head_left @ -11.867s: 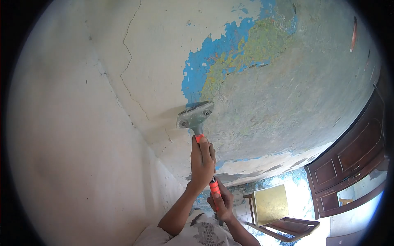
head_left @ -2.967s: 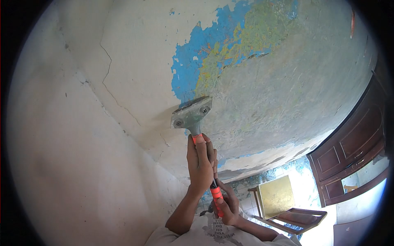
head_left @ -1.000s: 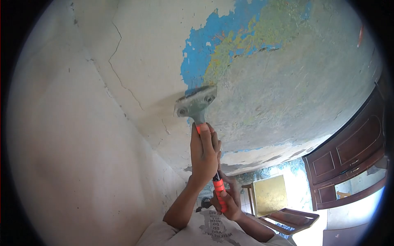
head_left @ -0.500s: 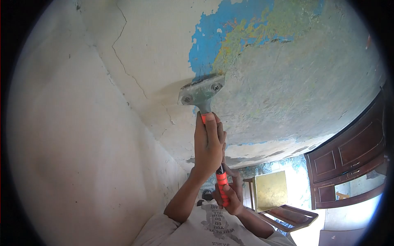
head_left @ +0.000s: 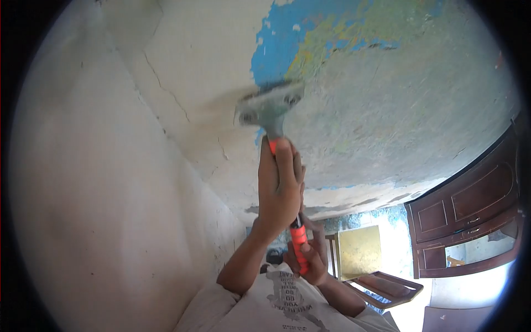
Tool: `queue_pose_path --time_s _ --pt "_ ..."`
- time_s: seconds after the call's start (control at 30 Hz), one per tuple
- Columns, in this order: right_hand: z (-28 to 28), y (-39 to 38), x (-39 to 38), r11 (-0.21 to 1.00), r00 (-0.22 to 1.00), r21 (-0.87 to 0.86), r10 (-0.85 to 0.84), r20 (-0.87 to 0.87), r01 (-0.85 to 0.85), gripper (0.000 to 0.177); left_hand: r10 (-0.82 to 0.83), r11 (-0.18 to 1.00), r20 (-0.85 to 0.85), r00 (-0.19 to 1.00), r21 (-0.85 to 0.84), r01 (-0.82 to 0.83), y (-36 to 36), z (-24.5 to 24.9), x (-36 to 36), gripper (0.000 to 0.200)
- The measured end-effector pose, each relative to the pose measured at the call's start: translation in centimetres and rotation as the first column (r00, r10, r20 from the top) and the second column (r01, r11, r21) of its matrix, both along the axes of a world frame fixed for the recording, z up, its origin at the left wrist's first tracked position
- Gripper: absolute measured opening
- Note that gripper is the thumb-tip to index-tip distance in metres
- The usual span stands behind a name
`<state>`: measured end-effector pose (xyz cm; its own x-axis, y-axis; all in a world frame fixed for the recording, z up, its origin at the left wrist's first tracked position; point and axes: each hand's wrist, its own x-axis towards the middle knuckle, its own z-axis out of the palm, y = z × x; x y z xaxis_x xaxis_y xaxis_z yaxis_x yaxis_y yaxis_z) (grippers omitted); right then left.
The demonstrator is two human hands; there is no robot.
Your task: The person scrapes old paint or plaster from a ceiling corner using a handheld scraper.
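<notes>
A long-handled wall scraper [head_left: 271, 108] has its wide head against the painted wall [head_left: 359, 110], at the lower end of a bare blue patch [head_left: 268, 55]. Motion blurs the head a little. My left hand [head_left: 281, 182] is closed round the upper part of the handle, just below the head. Lower down, near my chest, my right hand [head_left: 311, 260] grips the orange-and-black handle end [head_left: 299, 246]. Cream paint lies left of the blade, and a worn grey-green surface lies to its right.
A second plain wall [head_left: 110, 193] meets the painted one at a corner on the left. A thin crack [head_left: 166, 91] runs through the cream paint. At lower right are a wooden chair [head_left: 381, 288], a yellowish panel [head_left: 358, 252] and a dark wooden cabinet [head_left: 470, 210].
The scraper head and both hands have shifted slightly up in the view, with the head now blurred. Both hands keep their hold. The camera view has also moved a little.
</notes>
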<state>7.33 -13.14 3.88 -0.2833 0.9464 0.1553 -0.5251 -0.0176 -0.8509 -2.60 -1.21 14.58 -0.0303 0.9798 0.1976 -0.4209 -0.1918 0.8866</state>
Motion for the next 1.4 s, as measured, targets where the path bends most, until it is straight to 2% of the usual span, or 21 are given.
queue_pose_path --time_s 0.23,0.33,0.53,0.57,0.67,0.7,0.83,0.93,1.07,1.17,1.27,1.4 --pt "-0.7 -0.1 0.6 0.999 0.999 -0.037 0.017 0.047 -0.016 0.060 -0.009 1.000 0.012 1.000 -0.005 0.010 0.1 -1.0 0.1 0.041" --pt "-0.2 0.9 0.3 0.999 1.000 0.028 0.023 0.001 -0.023 0.060 0.001 0.999 0.017 1.000 0.054 -0.002 0.8 0.4 0.1 0.042" --pt "-0.8 0.3 0.3 1.000 0.999 -0.002 0.019 0.032 -0.019 0.059 0.004 1.000 0.023 1.000 0.002 -0.004 0.4 -0.7 0.3 0.040" --pt "-0.8 0.4 0.4 0.999 0.999 -0.022 0.032 -0.011 -0.032 0.057 0.001 1.000 0.025 1.000 0.015 -0.001 0.6 -0.6 0.3 0.039" --pt "-0.5 1.0 0.4 0.998 0.997 0.043 0.039 0.063 -0.041 0.058 -0.003 1.000 0.024 1.000 0.012 0.003 0.5 -0.2 0.0 0.038" --pt "0.1 0.8 -0.1 1.000 0.999 0.009 0.025 -0.024 -0.024 0.058 0.003 1.000 0.025 1.000 0.010 -0.003 0.3 -0.2 0.0 0.038" --pt "-0.9 0.4 0.5 0.999 0.998 -0.003 0.046 -0.042 -0.046 0.058 0.023 1.000 -0.007 1.000 0.012 -0.023 0.1 -0.2 0.1 0.036" --pt "-0.3 1.0 0.3 1.000 0.999 0.025 0.016 -0.046 -0.015 0.056 0.006 0.999 0.035 0.999 0.031 -0.007 0.5 0.6 0.2 0.037" --pt "-0.4 0.5 -0.3 0.999 0.989 0.010 0.044 -0.143 -0.043 0.055 0.015 0.999 -0.016 1.000 0.029 -0.015 0.5 0.7 0.0 0.037" --pt "-0.6 0.4 0.1 0.999 0.996 -0.022 0.038 -0.085 -0.040 0.055 0.004 1.000 -0.018 1.000 0.017 -0.004 0.2 -1.8 -0.1 0.037" --pt "0.6 -0.1 -0.2 0.998 0.993 -0.040 0.037 -0.108 -0.041 0.055 0.004 1.000 -0.039 0.999 -0.009 -0.004 -0.2 1.1 0.1 0.038" --pt "0.2 -0.1 -0.2 0.999 0.999 -0.032 0.003 -0.053 -0.004 0.057 -0.033 0.999 -0.056 0.998 -0.023 0.031 -0.2 0.6 0.0 0.038"
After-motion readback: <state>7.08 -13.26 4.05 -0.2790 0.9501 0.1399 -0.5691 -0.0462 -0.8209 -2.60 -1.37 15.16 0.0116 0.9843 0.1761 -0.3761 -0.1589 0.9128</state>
